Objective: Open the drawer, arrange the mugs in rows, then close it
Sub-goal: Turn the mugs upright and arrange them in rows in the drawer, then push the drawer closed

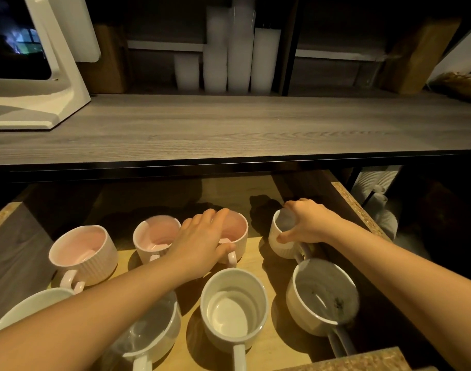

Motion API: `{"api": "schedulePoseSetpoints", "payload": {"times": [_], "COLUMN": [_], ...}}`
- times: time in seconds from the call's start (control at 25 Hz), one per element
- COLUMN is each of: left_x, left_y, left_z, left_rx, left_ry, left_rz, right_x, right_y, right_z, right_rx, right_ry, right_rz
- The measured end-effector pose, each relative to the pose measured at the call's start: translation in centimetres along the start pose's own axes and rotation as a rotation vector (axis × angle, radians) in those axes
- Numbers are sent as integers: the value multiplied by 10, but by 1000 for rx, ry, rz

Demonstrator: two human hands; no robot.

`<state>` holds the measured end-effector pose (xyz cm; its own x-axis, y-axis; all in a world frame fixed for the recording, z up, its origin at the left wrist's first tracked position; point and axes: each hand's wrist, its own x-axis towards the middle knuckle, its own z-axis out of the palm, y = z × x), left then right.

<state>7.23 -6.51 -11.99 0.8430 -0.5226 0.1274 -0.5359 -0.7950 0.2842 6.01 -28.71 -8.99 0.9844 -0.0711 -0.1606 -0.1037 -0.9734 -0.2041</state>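
Room: dim, lit warmly from above; a dark window shows at far left.
Counter: a grey wood-grain countertop (229, 127) runs across the whole view, above the open drawer.
On the counter: a white appliance base (41, 84) stands at the left; stacks of white disposable cups (229, 49) stand at the far back, centre; a brown box (416, 54) leans at far right.
Drawer: the open drawer (362, 207) has a pale wooden floor and raw chipboard edges along its sides and near front.
Far row: a pink ribbed mug (84, 253) at left, a second pink mug (155, 236) beside it, a third pink mug (235, 231) next, and a small white ribbed mug (282, 236) at right.
Near row: a white mug (235, 306) in the middle, handle pointing near; a larger white mug (322, 295) to its right; two more white mugs at left, partly hidden under the forearm.
Left hand: the left hand (199, 242) lies over the third pink mug, fingers spread across its rim, thumb by the handle.
Right hand: the right hand (309, 223) pinches the small white ribbed mug by its rim, fingers on the far side and thumb on the near side.
Beside the drawer: more stacked paper cups (376, 191) sit in shadow at right.
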Motion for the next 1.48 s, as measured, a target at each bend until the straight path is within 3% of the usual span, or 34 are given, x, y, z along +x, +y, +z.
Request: {"api": "schedulePoseSetpoints", "payload": {"times": [0.2, 0.32, 0.52, 0.76, 0.92, 1.16, 1.32, 1.48], "left_x": [-1, 4, -18, -108, -169, -208, -207, -189], "left_y": [6, 12, 28, 49, 40, 26, 24, 12], "left_z": [-4, -31, -91, -126, -128, -103, -97, -94], "left_rx": [57, 91, 229, 270, 92, 89, 153, 171], "left_ry": [-65, -125, -197, -148, -159, -69, 26, 90], "left_rz": [-20, -63, 88, 142, 63, -57, -33, 7], "right_x": [-5, -13, -53, -137, -190, -212, -204, -183], "right_y": [-5, -20, -64, -104, -114, -112, -108, -109], "right_z": [-3, -17, -45, -38, -24, 4, 13, 11], "right_rx": [-37, -109, -241, -140, -52, -67, -46, -71], "right_ry": [-34, 35, 66, 93, 137, 245, 347, 340], "right_rz": [14, 0, -168, -381, -483, -489, -450, -446]}}
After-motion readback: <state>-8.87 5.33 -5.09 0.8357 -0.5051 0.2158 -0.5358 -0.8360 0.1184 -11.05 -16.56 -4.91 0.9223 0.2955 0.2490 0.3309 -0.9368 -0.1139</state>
